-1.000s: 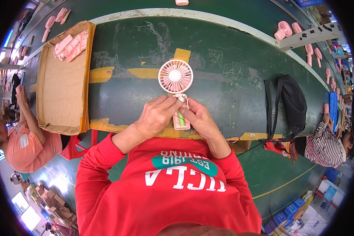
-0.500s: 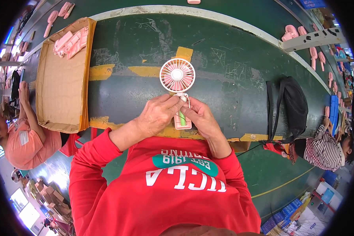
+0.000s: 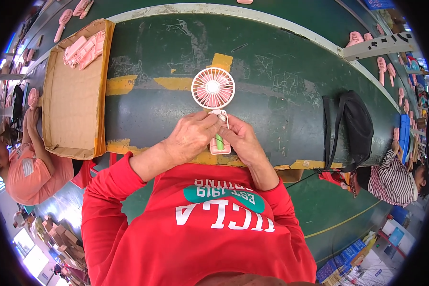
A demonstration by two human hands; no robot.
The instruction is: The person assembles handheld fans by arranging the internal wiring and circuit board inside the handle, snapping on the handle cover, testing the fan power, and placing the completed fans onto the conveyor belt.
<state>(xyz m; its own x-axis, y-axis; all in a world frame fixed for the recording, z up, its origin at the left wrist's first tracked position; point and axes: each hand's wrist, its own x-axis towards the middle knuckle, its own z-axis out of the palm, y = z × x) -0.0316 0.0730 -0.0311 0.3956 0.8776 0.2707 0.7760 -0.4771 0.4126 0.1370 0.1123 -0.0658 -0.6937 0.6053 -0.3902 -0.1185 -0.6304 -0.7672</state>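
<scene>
**A:** What do you see at the hands?

**B:** I see my left hand [image 3: 191, 136] curled around the handle of a small pink fan [image 3: 213, 88], fingertips pressing near the neck. My right hand [image 3: 240, 140] grips the same handle from the other side, so both are closed on it.

**A:** Where does the fan sit?

**B:** It lies on the green table [image 3: 281, 86] just in front of my chest, round head pointing away from me. A green part [image 3: 219, 141] shows in the open handle between my 2 hands.

**A:** And farther out?

**B:** To my left, a cardboard tray [image 3: 69, 114] with pink parts [image 3: 83, 47] in its far end. To my right, well apart, a black bag [image 3: 355, 126]. 2 other people sit at the table ends.
</scene>
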